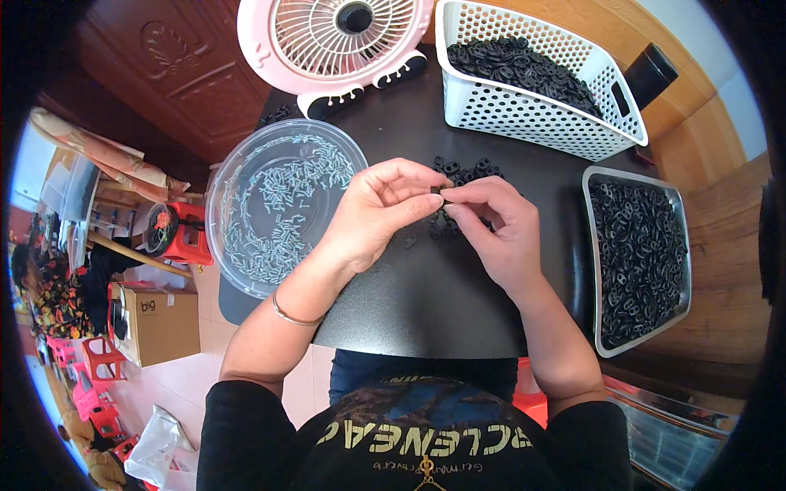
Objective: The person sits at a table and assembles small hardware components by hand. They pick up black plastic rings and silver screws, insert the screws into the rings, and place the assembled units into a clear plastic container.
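Observation:
Above the middle of the dark table, my left hand (383, 200) and my right hand (499, 222) meet fingertip to fingertip. Between them they pinch a small black plastic part (442, 193), mostly covered by the fingers. A pile of small black pieces with holes (481, 169) lies just behind and under the hands. One loose black piece (409, 241) rests on the table below my left fingers. Left of my left hand stands a round clear tub (214, 214) holding many small silvery screw-like pins (286, 184).
A white perforated basket (524, 123) of black parts stands at the back right. A metal tray (591, 245) of black oval pieces sits at the right edge. At the back are a pink fan (282, 74) and a black cylinder (651, 75). A cardboard box (168, 327) is on the floor.

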`<state>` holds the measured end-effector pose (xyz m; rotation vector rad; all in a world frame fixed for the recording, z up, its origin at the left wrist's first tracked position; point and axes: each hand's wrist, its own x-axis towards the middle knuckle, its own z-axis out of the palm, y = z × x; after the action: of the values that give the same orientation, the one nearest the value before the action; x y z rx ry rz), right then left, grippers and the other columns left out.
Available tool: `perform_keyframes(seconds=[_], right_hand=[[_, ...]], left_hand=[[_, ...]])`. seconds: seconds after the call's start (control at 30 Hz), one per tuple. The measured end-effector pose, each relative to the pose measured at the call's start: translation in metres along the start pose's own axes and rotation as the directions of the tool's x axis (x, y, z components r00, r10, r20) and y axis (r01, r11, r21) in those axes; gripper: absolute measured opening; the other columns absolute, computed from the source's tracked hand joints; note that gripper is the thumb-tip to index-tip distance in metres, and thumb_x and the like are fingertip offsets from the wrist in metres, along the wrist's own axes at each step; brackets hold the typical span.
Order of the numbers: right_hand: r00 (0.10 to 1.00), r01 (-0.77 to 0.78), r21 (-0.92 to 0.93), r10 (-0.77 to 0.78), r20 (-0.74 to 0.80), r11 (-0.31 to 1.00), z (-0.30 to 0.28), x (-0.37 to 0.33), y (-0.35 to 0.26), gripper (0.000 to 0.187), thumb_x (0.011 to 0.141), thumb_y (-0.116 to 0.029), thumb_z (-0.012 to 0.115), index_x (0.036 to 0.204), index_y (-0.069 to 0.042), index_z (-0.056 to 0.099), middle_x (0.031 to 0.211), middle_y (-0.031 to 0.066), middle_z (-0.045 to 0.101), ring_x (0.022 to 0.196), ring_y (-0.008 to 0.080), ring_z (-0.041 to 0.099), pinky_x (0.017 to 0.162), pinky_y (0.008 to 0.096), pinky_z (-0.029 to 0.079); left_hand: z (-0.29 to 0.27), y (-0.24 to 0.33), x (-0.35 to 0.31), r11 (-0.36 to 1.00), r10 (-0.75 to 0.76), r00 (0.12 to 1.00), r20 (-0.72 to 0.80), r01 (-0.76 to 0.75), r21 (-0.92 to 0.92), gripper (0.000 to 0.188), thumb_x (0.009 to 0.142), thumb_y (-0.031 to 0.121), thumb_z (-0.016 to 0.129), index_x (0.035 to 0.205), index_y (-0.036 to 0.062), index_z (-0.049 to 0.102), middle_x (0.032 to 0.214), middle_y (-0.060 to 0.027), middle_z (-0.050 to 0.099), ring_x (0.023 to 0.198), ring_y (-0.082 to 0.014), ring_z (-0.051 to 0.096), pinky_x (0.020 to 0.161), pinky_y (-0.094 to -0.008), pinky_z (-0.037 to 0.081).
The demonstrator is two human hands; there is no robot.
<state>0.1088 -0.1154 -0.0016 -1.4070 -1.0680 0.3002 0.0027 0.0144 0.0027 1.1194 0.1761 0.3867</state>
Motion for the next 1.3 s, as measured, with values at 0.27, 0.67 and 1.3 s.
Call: perform_keyframes(seconds=[0.27, 0.67, 1.3], right_hand=[[0.982, -0.186, 0.233, 0.189, 0.011, 0.954, 0.0003, -0.0010, -0.0015, 0.018, 0.077, 0.002, 0.059, 0.095, 0.001, 0.056, 0.086, 0.0060, 0.060, 0.076, 0.0106, 0.060, 0.070, 0.0215, 0.049], [0.977, -0.200, 0.326, 0.213, -0.002, 0.924, -0.0009, 0.0003, -0.0027, 0.014, 0.078, 0.003, 0.057, 0.092, 0.002, 0.056, 0.086, 0.0058, 0.058, 0.077, 0.0103, 0.059, 0.069, 0.0209, 0.048], [0.967, -0.229, 0.390, 0.254, -0.013, 0.892, 0.0032, -0.0005, -0.0044, 0.015, 0.077, 0.002, 0.060, 0.091, 0.001, 0.054, 0.083, 0.0067, 0.061, 0.074, 0.0101, 0.059, 0.068, 0.0215, 0.049]], left_hand=[[-0.0016, 0.0000, 0.0006, 0.998, -0.039, 0.999, -0.030, 0.037, -0.053, 0.021, 0.078, -0.004, 0.057, 0.097, 0.0013, 0.054, 0.088, -0.0061, 0.061, 0.078, -0.0108, 0.060, 0.072, -0.0223, 0.049], [-0.0005, -0.0001, -0.0003, 1.000, -0.025, 0.999, -0.043, 0.024, -0.013, 0.019, 0.078, -0.003, 0.058, 0.096, 0.0008, 0.055, 0.085, -0.0039, 0.060, 0.078, -0.0101, 0.059, 0.071, -0.0213, 0.048], [0.0005, -0.0015, -0.0014, 1.000, -0.005, 1.000, -0.012, 0.005, 0.009, 0.014, 0.078, -0.003, 0.058, 0.091, 0.0006, 0.055, 0.083, -0.0043, 0.061, 0.075, -0.0070, 0.057, 0.070, -0.0198, 0.047]])
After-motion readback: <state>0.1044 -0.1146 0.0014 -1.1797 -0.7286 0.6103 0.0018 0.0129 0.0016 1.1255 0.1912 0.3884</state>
